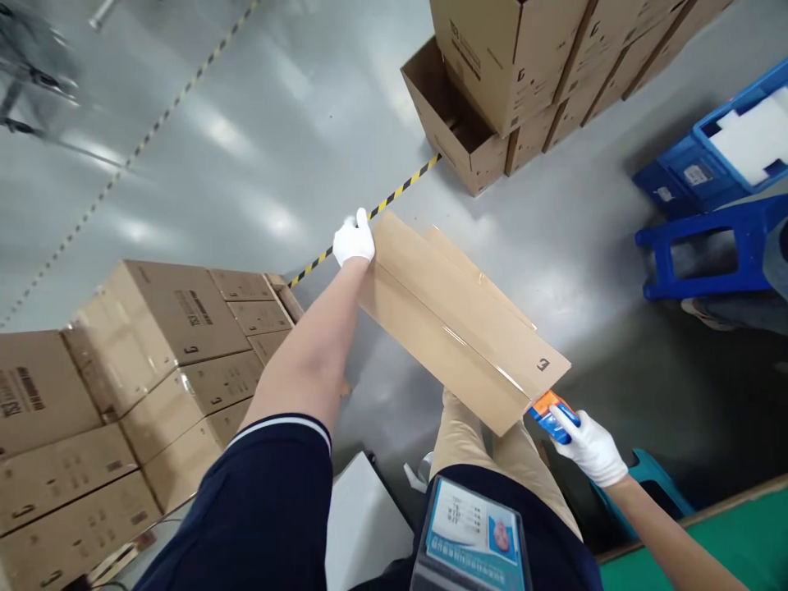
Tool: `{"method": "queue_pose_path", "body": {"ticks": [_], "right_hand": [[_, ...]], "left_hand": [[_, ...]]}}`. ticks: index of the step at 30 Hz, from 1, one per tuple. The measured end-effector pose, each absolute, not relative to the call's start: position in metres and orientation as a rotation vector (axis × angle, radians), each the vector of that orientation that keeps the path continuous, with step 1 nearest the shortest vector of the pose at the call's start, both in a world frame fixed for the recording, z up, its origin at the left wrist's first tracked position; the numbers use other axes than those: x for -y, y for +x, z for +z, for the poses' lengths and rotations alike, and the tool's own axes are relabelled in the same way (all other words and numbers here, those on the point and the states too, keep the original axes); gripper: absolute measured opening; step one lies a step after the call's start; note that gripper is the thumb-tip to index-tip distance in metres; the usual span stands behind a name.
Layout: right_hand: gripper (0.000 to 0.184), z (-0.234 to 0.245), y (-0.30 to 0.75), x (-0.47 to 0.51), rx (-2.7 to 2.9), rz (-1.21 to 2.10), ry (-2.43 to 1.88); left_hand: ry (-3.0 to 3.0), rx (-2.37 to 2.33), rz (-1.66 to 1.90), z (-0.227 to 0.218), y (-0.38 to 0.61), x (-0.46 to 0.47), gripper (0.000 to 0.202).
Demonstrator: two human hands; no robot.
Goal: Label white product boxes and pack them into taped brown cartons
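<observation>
A brown cardboard box (455,316) is held up in front of me, its closed flaps facing me with a strip of clear tape along the seam. My left hand (353,238), in a white glove, grips the far corner of the box. My right hand (588,443), also gloved, is closed on an orange and blue tape dispenser (550,414) pressed against the near end of the seam. My tan trousers and a badge on my chest show below the box.
Stacked cardboard boxes (141,369) stand at the left, more boxes (510,74) with one open at the top. Blue crates (720,148) and a blue stool (707,246) sit at the right. Yellow-black tape (369,217) crosses the grey floor. A green surface (726,542) lies at bottom right.
</observation>
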State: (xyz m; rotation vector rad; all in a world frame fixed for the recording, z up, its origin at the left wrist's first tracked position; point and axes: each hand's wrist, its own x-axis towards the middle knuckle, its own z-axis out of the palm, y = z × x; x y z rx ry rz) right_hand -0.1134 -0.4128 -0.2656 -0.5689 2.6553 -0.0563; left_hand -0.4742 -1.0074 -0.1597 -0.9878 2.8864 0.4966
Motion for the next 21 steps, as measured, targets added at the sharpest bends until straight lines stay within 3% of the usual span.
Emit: {"method": "queue_pose_path", "body": {"ticks": [4, 7, 9, 14, 18, 21], "right_hand": [[0.05, -0.264, -0.11, 0.42, -2.622, -0.076, -0.52], [0.049, -0.262, -0.108, 0.42, -2.57, -0.175, -0.528], [0.047, -0.256, -0.107, 0.418, -2.551, -0.268, -0.531], [0.062, -0.211, -0.112, 0.418, -2.467, -0.325, -0.46], [0.083, -0.168, -0.127, 0.44, -2.372, -0.397, -0.319], [0.066, -0.153, -0.142, 0.467, -2.324, -0.498, -0.095]], "left_hand": [[-0.733, -3.145, 0.451, -0.18, -0.381, 0.849, 0.077], [0.145, -2.949, 0.539, -0.19, -0.272, 0.691, 0.093], [0.706, -2.692, 0.534, -0.195, -0.223, 0.626, 0.083], [1.658, -2.009, 0.451, -0.192, -0.218, 0.653, 0.077], [1.786, -1.808, 0.149, -0.174, -0.236, 0.696, 0.071], [1.535, -1.927, 0.064, -0.166, -0.212, 0.681, 0.077]]}}
